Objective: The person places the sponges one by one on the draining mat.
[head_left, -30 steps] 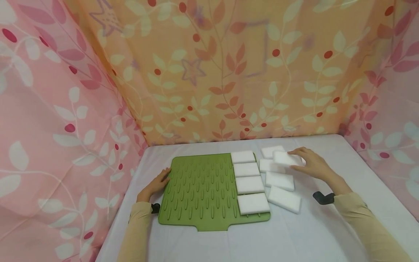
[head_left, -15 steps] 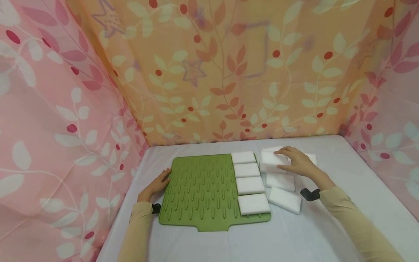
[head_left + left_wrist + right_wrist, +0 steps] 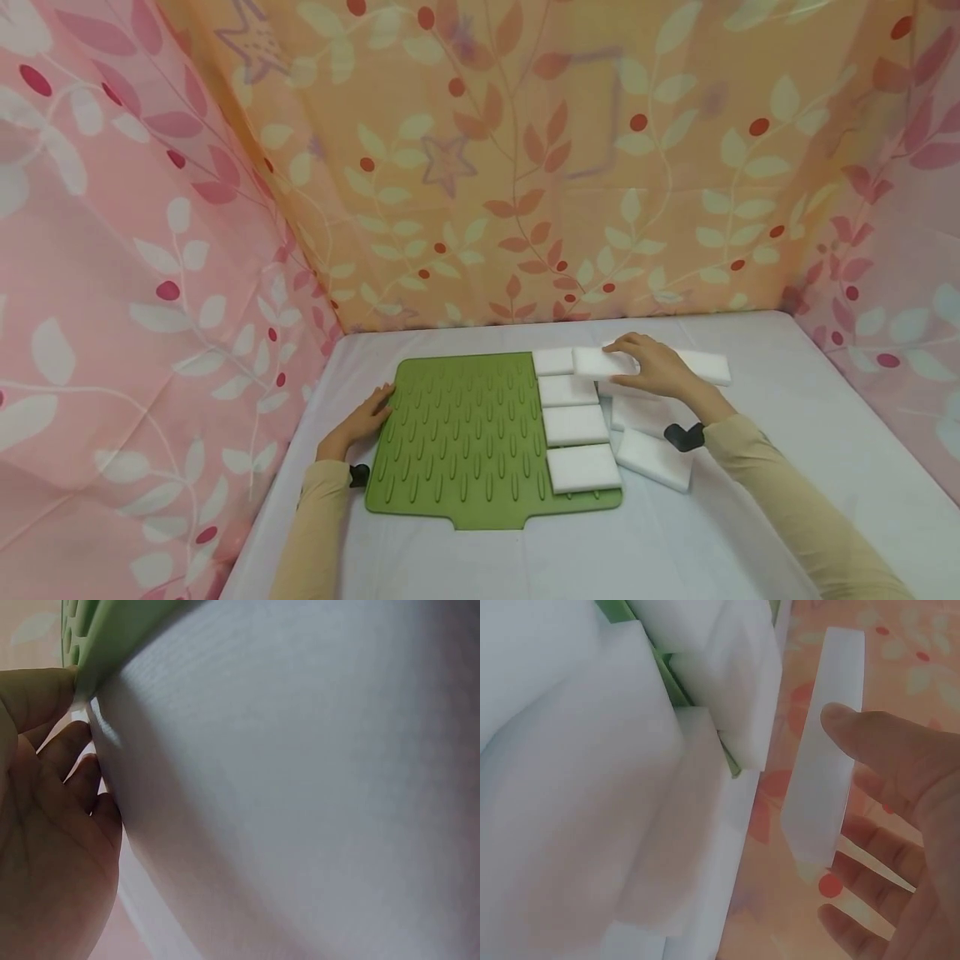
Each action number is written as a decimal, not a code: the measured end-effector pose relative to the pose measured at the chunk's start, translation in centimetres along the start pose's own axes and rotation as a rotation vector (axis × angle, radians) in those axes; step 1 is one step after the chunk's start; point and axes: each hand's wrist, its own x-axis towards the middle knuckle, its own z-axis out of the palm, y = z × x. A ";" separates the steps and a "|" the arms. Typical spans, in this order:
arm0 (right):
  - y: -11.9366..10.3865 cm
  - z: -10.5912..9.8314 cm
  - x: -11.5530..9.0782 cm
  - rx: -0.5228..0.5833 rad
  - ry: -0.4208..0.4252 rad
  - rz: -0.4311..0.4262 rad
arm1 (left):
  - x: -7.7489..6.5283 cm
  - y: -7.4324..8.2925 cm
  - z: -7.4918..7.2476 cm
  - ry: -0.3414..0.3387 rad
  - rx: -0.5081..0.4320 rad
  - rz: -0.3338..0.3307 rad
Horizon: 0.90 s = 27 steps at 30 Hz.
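Observation:
My right hand (image 3: 660, 368) pinches a white rectangular sponge (image 3: 591, 364) by its right end, thumb on one side and fingers on the other. In the right wrist view this sponge (image 3: 821, 780) is off the surface, seen edge-on. In the head view it overlaps the back right corner of the green ridged mat (image 3: 457, 433). Along the mat's right side lies a column of white sponges (image 3: 576, 425). My left hand (image 3: 363, 423) rests at the mat's left edge. In the left wrist view its thumb (image 3: 45, 694) touches the edge of the mat, fingers loosely bent.
Right of the mat lie several loose sponges (image 3: 656, 461), partly hidden by the right hand. Another sponge (image 3: 705, 367) sits farther right. A white cloth (image 3: 585, 558) covers the table. Patterned curtains (image 3: 525, 167) hang at the back and both sides.
My right hand has carried the sponge leftward, from above the loose sponges to the mat's back right corner. A sponge on the far right has come into sight. The left hand stays in place.

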 end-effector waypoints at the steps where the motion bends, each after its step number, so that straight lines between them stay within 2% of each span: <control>1: -0.1 0.2 0.2 0.003 0.000 -0.002 | 0.0 0.1 0.0 -0.003 -0.003 -0.004; 6: -0.8 0.8 1.2 0.024 0.002 -0.014 | 0.1 0.2 -0.1 -0.013 0.014 -0.028; 15: -2.5 2.1 3.2 0.038 -0.044 -0.019 | 0.0 0.3 0.1 -0.005 0.007 0.009; 27: -4.4 3.5 6.5 0.020 -0.053 -0.098 | 0.1 0.6 -0.1 -0.004 0.041 -0.001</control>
